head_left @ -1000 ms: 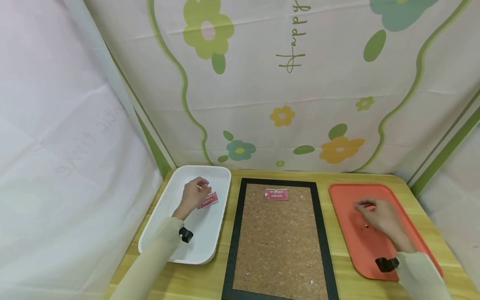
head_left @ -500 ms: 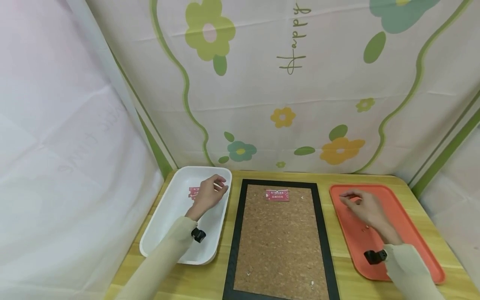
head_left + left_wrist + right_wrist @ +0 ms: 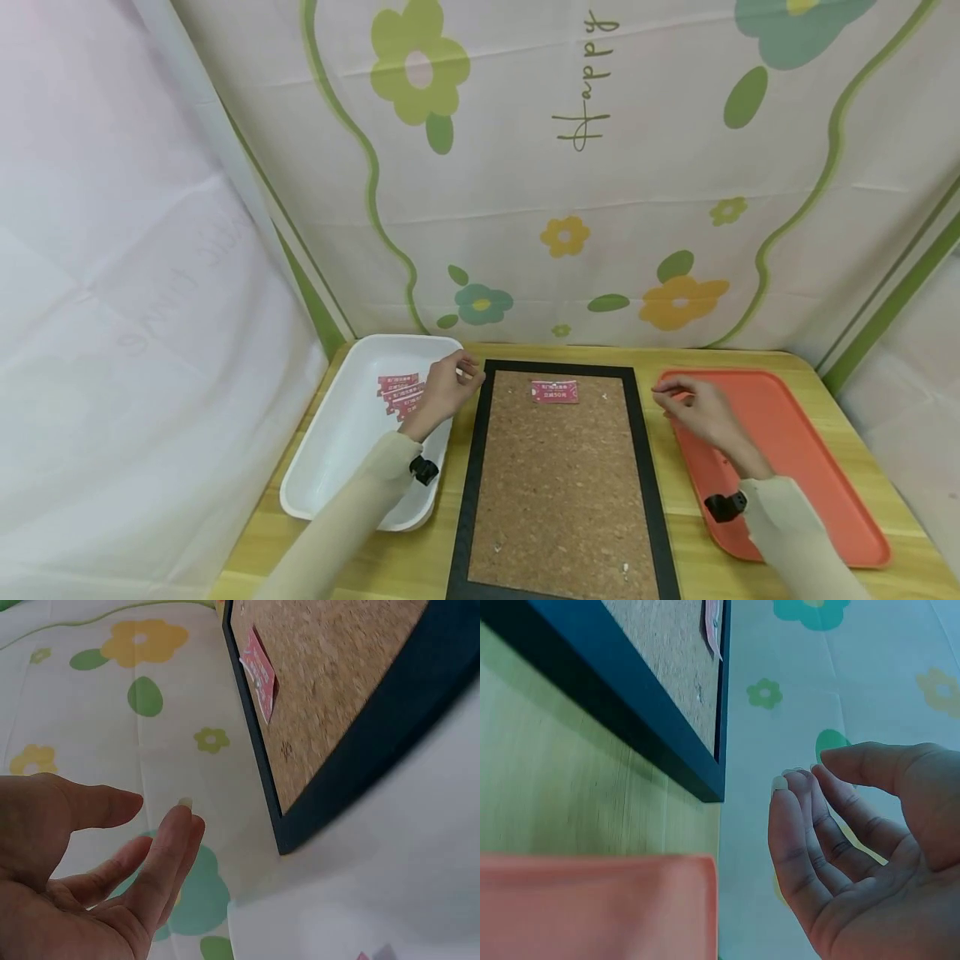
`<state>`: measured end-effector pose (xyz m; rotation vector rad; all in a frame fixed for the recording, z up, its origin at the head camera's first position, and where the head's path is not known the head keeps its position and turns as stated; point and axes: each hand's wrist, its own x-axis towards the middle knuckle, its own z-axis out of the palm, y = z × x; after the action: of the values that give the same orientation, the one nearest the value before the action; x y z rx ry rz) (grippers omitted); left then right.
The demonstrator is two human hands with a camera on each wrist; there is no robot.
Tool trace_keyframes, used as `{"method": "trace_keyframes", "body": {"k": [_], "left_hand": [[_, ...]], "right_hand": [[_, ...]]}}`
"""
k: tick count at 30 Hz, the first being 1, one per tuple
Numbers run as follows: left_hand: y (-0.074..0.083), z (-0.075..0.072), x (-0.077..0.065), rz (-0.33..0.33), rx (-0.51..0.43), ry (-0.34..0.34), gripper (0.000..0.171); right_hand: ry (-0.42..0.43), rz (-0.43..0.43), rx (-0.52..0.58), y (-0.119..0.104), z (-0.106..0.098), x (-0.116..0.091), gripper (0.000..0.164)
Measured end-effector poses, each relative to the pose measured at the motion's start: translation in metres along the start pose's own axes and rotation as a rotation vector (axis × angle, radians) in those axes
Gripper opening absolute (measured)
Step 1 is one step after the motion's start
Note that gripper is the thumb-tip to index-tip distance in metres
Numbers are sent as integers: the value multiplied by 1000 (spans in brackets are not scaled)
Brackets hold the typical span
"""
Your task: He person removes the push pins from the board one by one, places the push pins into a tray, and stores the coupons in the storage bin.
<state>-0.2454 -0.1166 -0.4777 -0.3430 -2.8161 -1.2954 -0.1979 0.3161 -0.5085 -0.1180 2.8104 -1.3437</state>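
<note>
My left hand [image 3: 452, 385] hovers at the white bin's right rim, fingers spread loosely. The left wrist view shows a gap between its thumb and fingers, holding nothing. Beneath it, several overlapping pink coupons [image 3: 397, 385] lie in the white bin [image 3: 330, 467]. My right hand [image 3: 699, 412] is over the left edge of the red tray [image 3: 795, 442], its fingers loosely curved. In the right wrist view its thumb and index tips come close, and no held thing shows. Between the hands lies a black-framed cork board [image 3: 558, 483], with one pink coupon [image 3: 555, 392] fastened near its top.
Small pale spots [image 3: 625, 571] mark the cork near its corners. A tiny dark object [image 3: 725, 461] sits in the red tray, too small to identify. Everything stands on a wooden table [image 3: 678, 525], with a flowered cloth [image 3: 487, 192] hanging behind.
My left hand has moved right, off the coupons in the bin, which now show more fully. My right hand has shifted left across the red tray towards the board. The board's coupon has not moved.
</note>
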Motion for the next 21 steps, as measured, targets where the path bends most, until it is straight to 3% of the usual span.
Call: {"method": "trace_keyframes", "body": {"k": [11, 16, 21], "left_hand": [[18, 26, -1, 29, -21, -84, 26], [19, 36, 2, -2, -11, -98, 31], [20, 45, 7, -62, -81, -160, 36]], "right_hand": [[-38, -6, 62, -7, 16, 8, 35], [-62, 12, 109, -10, 26, 15, 36], [-66, -3, 133, -15, 40, 25, 31]]}}
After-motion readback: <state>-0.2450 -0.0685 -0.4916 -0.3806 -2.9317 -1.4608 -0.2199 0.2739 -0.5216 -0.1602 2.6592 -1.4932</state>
